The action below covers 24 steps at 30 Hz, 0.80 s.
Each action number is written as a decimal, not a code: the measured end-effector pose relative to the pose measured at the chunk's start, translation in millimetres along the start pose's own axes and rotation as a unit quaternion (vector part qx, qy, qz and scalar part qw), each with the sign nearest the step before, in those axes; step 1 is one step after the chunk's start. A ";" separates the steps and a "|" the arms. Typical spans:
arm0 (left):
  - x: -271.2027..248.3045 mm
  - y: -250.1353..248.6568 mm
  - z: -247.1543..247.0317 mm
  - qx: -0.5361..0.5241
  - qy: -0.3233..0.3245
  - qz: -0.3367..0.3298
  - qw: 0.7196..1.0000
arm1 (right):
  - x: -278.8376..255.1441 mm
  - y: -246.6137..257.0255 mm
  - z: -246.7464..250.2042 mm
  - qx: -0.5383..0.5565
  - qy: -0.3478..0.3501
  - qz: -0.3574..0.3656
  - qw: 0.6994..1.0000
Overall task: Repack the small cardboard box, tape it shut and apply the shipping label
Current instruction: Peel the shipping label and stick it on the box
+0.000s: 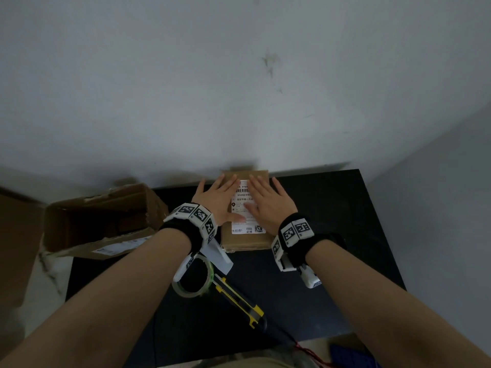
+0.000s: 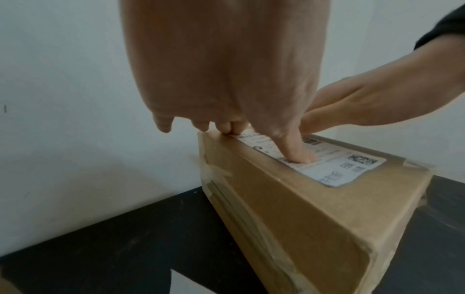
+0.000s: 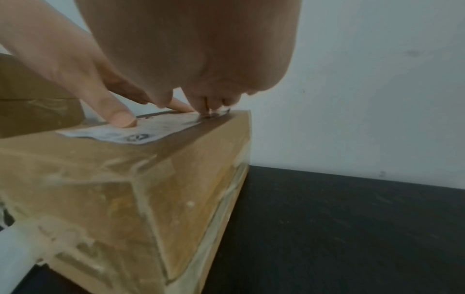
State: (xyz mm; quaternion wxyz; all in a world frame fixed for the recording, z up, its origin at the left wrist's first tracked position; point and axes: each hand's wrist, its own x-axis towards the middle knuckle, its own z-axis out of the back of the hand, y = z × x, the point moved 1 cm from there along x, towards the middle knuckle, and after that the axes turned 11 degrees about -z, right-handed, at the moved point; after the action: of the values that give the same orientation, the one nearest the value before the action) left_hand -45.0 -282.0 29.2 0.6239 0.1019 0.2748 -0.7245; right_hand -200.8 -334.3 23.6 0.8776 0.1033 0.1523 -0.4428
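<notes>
A small brown cardboard box (image 1: 245,241) stands taped shut at the back of a black table (image 1: 332,235), against the wall. A white shipping label (image 1: 247,229) lies on its top. My left hand (image 1: 219,197) lies flat on the label's left side, thumb pressing the paper (image 2: 298,154). My right hand (image 1: 268,200) lies flat on the label's right side, fingers straight. In the left wrist view the box (image 2: 302,214) shows clear tape along its edges, and the label (image 2: 334,171) is stuck flat. In the right wrist view the taped box (image 3: 125,189) and the label (image 3: 113,133) appear.
A larger open cardboard box (image 1: 101,224) lies on its side at the table's left. A roll of clear tape (image 1: 194,277), a yellow-black utility knife (image 1: 241,301) and a strip of white backing paper (image 1: 218,256) lie in front of the small box. The wall stands right behind.
</notes>
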 end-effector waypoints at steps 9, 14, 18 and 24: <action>-0.6 -0.9 -3.4 -0.011 -0.006 0.000 1.000 | -4.1 -9.9 4.4 0.012 -0.015 -0.037 0.999; -1.7 0.7 -6.3 -0.013 -0.010 0.000 1.000 | -2.1 -4.7 -0.2 -0.014 0.020 -0.018 1.000; -4.6 0.8 -5.7 -0.013 -0.006 -0.006 1.000 | -1.6 -6.9 1.4 -0.019 0.027 -0.039 0.999; -24.2 -2.2 -13.1 -0.010 0.015 -0.006 1.000 | 2.8 -0.1 8.9 -0.014 0.049 -0.050 0.997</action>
State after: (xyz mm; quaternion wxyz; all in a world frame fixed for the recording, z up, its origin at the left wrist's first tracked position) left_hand -44.8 -254.4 30.8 0.6161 0.1044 0.2919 -0.7241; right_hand -197.7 -339.3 30.9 0.8471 0.1046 0.2065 -0.4784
